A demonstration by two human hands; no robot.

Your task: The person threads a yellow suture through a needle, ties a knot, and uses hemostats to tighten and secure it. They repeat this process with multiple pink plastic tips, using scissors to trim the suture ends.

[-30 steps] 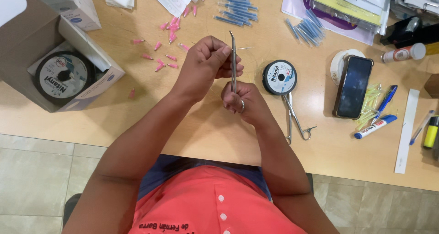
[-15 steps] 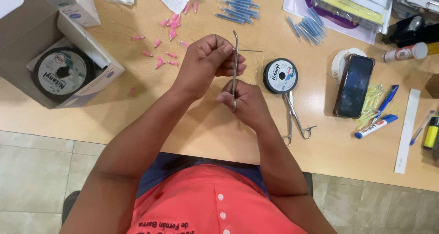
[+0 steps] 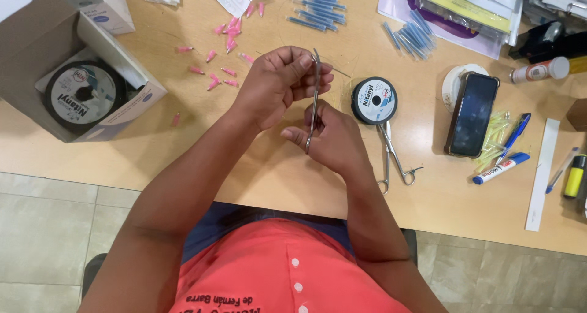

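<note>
I note both grips closed on the metal tool (image 3: 314, 99): my left hand (image 3: 275, 83) pinches its far end, my right hand (image 3: 327, 135) its near end, long axis running away from me above the bench (image 3: 183, 148).

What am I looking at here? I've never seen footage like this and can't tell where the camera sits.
The camera is worn on a person's head and looks down at their own two bare hands over a wooden table. The left hand and right hand together hold a slim metal tool upright. Nearby lie a black spool, metal scissors-like forceps, a dark phone, scattered pink tips, blue tubes, pens, and an open cardboard box holding another spool.
</note>
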